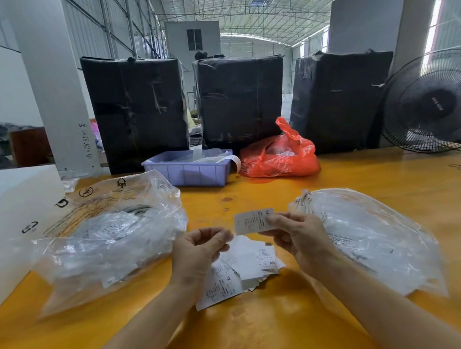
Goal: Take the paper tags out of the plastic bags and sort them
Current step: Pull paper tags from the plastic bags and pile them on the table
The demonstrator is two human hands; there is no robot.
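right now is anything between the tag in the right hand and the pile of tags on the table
Nothing visible. The right hand pinches the small white paper tag just above the loose pile of white paper tags on the yellow table; the left hand sits beside it.

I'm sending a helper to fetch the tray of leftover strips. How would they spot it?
Start at the three black wrapped bales along the far edge of the orange table. The lilac plastic tray sits before them, left of the red bag. It is the only rigid, ribbed container there.

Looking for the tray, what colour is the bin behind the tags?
Pale lavender bin, clearest in the head view.
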